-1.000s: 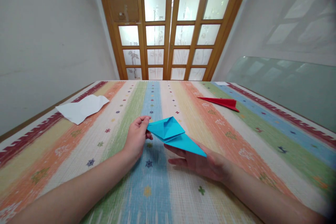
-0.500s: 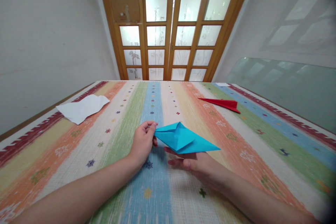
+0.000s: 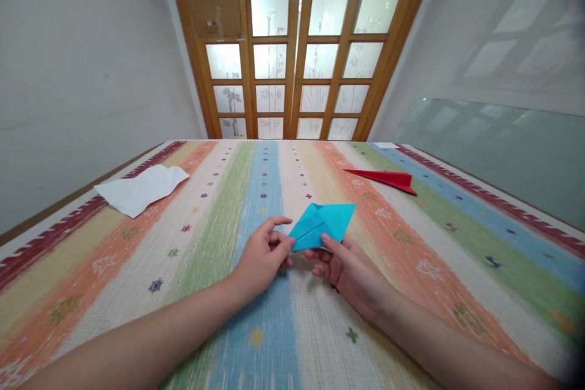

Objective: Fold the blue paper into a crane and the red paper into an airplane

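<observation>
Blue folded paper [image 3: 331, 216] over the middle of the table [image 3: 219, 195]: the left hand [image 3: 262, 259] pinches its left tip, the right hand [image 3: 361, 277] grasps its near side. Striped cloth lies open toward the far edge, between a white sheet [image 3: 144, 190] by the left edge and a red folded paper [image 3: 388, 179] toward the right. Unlike half a second earlier, the blue free tip angles toward the far edge and the right thumb lies on top.

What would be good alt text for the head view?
The left hand and right hand hold folded blue paper above a striped cloth. White paper lies farther left, folded red paper farther right; glass-paned doors stand beyond.
</observation>
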A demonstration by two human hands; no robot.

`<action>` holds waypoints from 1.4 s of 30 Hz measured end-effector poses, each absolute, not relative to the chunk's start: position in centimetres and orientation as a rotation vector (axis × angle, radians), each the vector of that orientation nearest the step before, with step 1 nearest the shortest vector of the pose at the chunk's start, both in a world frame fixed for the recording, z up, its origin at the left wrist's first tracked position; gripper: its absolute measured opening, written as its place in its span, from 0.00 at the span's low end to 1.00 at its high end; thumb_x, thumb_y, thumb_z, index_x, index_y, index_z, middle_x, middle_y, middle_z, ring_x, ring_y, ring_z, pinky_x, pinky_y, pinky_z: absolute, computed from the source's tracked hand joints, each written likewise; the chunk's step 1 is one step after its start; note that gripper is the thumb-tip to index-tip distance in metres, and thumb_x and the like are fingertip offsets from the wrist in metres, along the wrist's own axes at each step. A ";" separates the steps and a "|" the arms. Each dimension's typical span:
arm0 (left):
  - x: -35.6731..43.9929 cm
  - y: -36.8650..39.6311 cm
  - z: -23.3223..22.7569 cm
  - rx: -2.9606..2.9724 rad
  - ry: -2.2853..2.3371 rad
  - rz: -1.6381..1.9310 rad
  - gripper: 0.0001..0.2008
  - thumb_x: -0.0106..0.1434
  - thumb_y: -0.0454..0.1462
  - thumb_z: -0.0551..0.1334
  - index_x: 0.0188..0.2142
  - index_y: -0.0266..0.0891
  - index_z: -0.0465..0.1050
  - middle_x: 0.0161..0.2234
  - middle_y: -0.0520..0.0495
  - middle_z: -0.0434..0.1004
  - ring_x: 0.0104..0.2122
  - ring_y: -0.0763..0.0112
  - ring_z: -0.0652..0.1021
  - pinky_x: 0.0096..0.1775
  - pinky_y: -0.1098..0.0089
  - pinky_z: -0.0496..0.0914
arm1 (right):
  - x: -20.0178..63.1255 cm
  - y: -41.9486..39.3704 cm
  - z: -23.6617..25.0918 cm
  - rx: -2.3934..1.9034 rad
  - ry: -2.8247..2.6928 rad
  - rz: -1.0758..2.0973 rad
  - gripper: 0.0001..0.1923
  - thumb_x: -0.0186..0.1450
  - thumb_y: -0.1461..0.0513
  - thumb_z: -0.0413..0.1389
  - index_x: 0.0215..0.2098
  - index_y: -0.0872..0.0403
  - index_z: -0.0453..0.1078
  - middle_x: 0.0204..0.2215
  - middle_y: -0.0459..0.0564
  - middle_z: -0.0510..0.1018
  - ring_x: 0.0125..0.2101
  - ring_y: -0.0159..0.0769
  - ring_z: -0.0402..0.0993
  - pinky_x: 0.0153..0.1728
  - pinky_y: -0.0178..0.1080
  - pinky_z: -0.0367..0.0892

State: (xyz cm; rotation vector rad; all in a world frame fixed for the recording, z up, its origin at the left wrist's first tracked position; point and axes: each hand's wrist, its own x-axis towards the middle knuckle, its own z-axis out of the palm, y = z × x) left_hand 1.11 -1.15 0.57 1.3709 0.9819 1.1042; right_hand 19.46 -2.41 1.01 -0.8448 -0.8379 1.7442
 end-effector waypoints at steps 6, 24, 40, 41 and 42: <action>1.6 -1.5 -0.1 1.285 0.909 0.806 0.43 0.60 0.40 0.65 0.68 0.44 0.42 0.29 0.50 0.77 0.22 0.70 0.78 0.21 0.75 0.68 | 20.0 -1.8 0.2 -0.966 -0.985 1.635 0.18 0.61 0.49 0.62 0.37 0.56 0.70 0.26 0.48 0.77 0.21 0.28 0.69 0.19 0.29 0.60; 1.4 -1.7 -0.1 1.409 0.902 0.663 0.45 0.60 0.37 0.65 0.69 0.43 0.39 0.26 0.50 0.78 0.23 0.68 0.77 0.24 0.73 0.69 | 19.4 -2.6 0.3 -1.189 -1.262 1.440 0.21 0.61 0.46 0.59 0.28 0.55 0.67 0.17 0.47 0.75 0.16 0.29 0.67 0.13 0.29 0.51; 0.4 -1.3 0.3 1.406 0.800 1.012 0.22 0.61 0.40 0.66 0.54 0.37 0.70 0.43 0.40 0.80 0.41 0.61 0.80 0.40 0.65 0.74 | 19.7 -2.9 -0.8 -0.988 -1.466 1.620 0.17 0.62 0.50 0.62 0.35 0.56 0.70 0.18 0.42 0.72 0.15 0.26 0.65 0.15 0.29 0.61; 0.4 -1.3 0.3 1.411 0.812 1.010 0.22 0.61 0.39 0.66 0.54 0.37 0.70 0.44 0.40 0.80 0.42 0.60 0.80 0.40 0.64 0.74 | 19.7 -2.9 -0.8 -0.990 -1.475 1.614 0.17 0.62 0.51 0.62 0.36 0.56 0.70 0.18 0.42 0.72 0.15 0.26 0.66 0.16 0.29 0.61; 0.4 -1.2 0.3 1.416 0.821 1.015 0.22 0.61 0.39 0.66 0.54 0.38 0.71 0.45 0.40 0.80 0.42 0.61 0.80 0.41 0.64 0.74 | 19.8 -2.8 -0.9 -0.992 -1.480 1.612 0.16 0.62 0.51 0.62 0.37 0.56 0.70 0.19 0.43 0.73 0.15 0.27 0.66 0.16 0.29 0.62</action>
